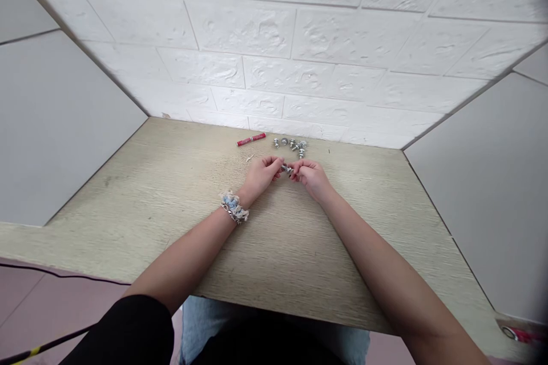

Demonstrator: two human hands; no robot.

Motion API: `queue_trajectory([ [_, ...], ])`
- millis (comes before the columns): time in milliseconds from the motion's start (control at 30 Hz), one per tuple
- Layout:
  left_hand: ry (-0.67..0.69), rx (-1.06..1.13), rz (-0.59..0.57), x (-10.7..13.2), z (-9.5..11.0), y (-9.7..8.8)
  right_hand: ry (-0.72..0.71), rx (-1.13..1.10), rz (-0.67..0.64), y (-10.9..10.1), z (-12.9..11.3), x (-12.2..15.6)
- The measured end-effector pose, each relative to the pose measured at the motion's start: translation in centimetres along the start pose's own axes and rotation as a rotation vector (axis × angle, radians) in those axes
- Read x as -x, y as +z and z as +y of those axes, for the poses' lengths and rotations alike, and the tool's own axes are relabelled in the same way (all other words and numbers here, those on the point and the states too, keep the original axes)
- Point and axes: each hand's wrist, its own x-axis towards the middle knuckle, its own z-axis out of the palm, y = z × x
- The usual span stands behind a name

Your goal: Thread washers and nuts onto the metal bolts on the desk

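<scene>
- Far left, a smooth grey-white panel (77, 125) is seen beside a pale wood-grain tabletop (149, 205); below, a thin black cable (55, 274) and a black-and-yellow pole (36, 349) are shown over a pink floor (17, 296).
- In from a black sleeve (128, 331) the left forearm (184, 256) is stretched, its wrist ringed by a ruffled pale-blue-and-white fabric band (232, 202) and a silver chain bracelet (230, 214).
- Past the wrist, a slim red tube with a silver middle band (250, 139) is laid aslant, a small white scrap (250, 158) lying nearer.
- And here's the left hand (262, 175), fingers closed, one end of a small silver metal bolt (286, 169) pinched!
- Right between both hands the bolt is held, over the tabletop; its finer parts are too small to be made out.
- Just beyond, more silver metal bolts (293, 143) are clustered near a white brick-patterned wall (269, 28).
- By the curled fingers of the right hand (313, 178), the bolt's other end is gripped.
- Far right, a second grey-white panel (483, 194) is seen, a blurred red-and-silver object (520, 334) caught below.
</scene>
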Motion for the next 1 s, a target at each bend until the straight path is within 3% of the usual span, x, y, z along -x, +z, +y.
queue_trajectory([
  [300, 0.03, 0.102, 0.01, -0.2, -0.6, 0.2, 0.039, -0.032, 0.095, 0.2, 0.2, -0.5],
  [500, 0.086, 0.199, -0.019, -0.2, -0.8, 0.4, -0.012, 0.089, -0.009, 0.3, 1.1, -0.5],
  [667, 0.147, 0.182, -0.066, 0.1, -0.5, 0.6, -0.014, 0.135, 0.004, 0.5, 1.1, -0.4],
  [1000, 0.154, 0.151, -0.034, 0.1, -0.7, 0.6, 0.015, 0.15, -0.051, 0.2, 1.0, -0.6],
])
